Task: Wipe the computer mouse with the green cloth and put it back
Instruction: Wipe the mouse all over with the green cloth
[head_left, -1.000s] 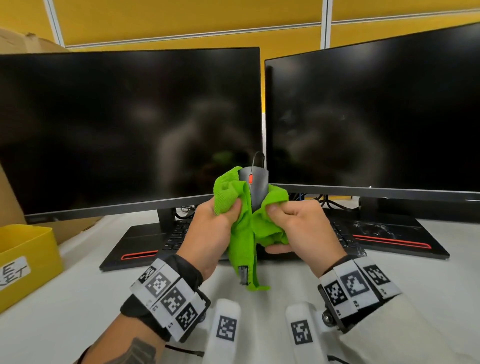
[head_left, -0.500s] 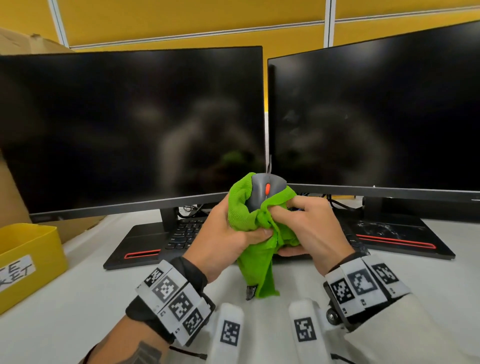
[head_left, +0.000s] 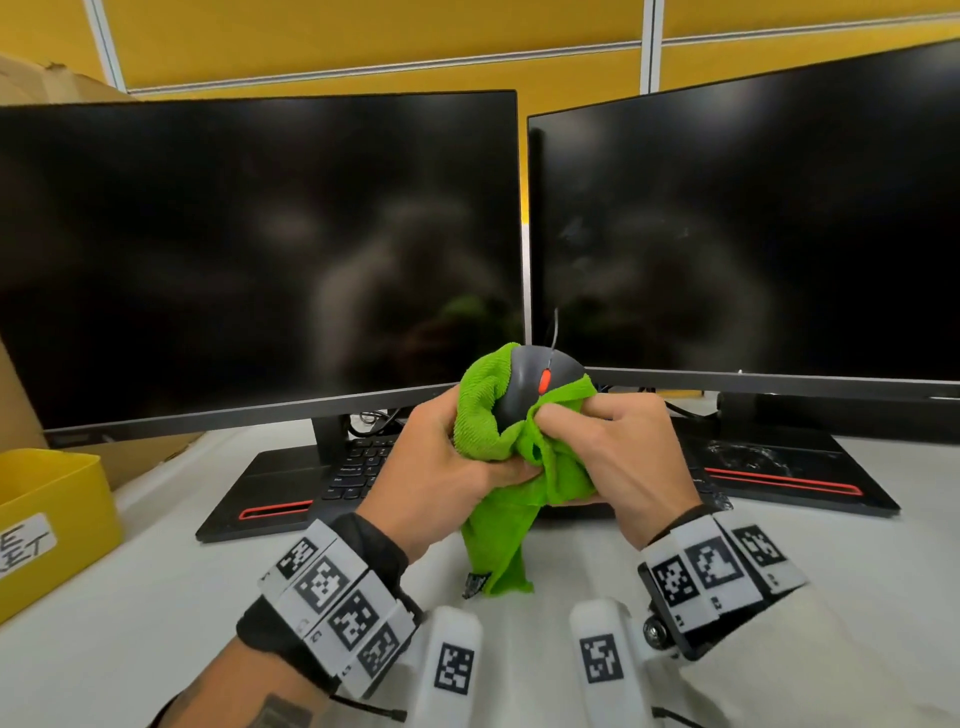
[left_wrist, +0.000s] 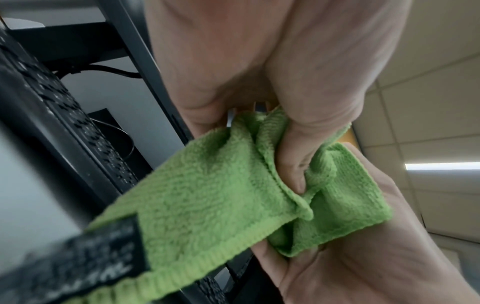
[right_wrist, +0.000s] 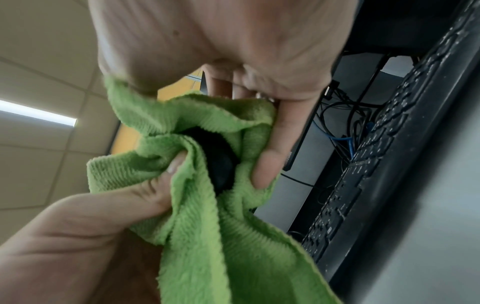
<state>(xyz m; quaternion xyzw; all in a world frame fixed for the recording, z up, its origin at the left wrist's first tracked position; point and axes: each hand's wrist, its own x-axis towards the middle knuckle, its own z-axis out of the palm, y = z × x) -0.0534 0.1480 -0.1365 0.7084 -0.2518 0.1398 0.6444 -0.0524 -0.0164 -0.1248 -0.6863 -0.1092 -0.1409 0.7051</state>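
Observation:
Both hands hold a grey computer mouse with a red scroll wheel above the desk, half wrapped in the green cloth. My left hand grips the bunched cloth against the mouse's left side, thumb across the front. My right hand holds the mouse through the cloth, pinching a fold at its right edge. The mouse cable rises behind. In the right wrist view the dark mouse shows inside the cloth under my right hand. The left wrist view shows my left hand and the cloth; the mouse is hidden.
Two dark monitors stand close behind the hands. A black keyboard lies under them between the monitor bases. A yellow bin sits at the left edge beside a cardboard box. Cables hang behind the desk.
The hands and mouse have shifted right and a little lower. The mouse has turned to show more of its top, and the cloth is bunched more tightly round it.

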